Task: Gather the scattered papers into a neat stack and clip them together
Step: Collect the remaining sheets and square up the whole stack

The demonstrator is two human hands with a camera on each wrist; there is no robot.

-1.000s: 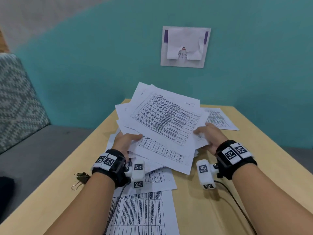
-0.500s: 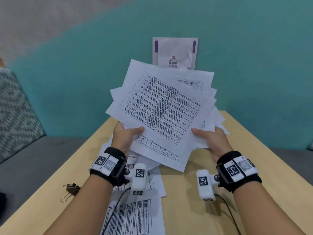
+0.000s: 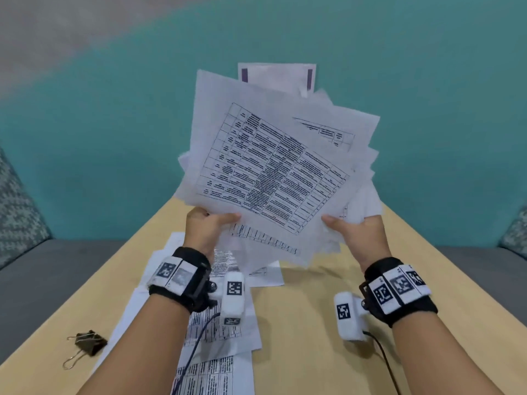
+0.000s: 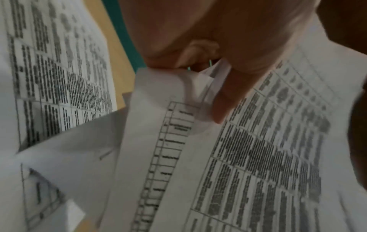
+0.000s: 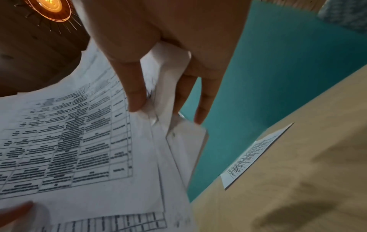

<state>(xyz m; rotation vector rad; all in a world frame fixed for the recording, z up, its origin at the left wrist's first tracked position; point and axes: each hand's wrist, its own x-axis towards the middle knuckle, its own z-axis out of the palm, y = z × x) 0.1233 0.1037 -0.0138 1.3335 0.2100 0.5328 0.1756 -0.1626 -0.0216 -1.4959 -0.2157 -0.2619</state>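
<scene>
A loose bundle of printed papers [image 3: 273,169] [image 4: 258,157] [image 5: 79,141] is held up, tilted nearly upright above the table, its sheets fanned and uneven. My left hand [image 3: 205,226] [image 4: 218,66] grips its lower left edge, thumb on the front sheet. At the lower right edge my right hand [image 3: 353,232] [image 5: 158,87] pinches the bundle, thumb in front and fingers behind. Several more printed sheets [image 3: 222,317] lie on the wooden table [image 3: 313,352] beneath my left wrist. A dark binder clip [image 3: 87,344] lies near the table's left edge.
One sheet [image 5: 252,155] lies at the far edge of the table. A teal wall [image 3: 114,138] stands behind, with a paper notice [image 3: 276,78] fixed to it. Grey seating with patterned cushions [image 3: 20,212] flanks the table on both sides.
Both hands have raised the bundle off the table and tipped it from lying low towards upright. The sheets left on the table have come into view.
</scene>
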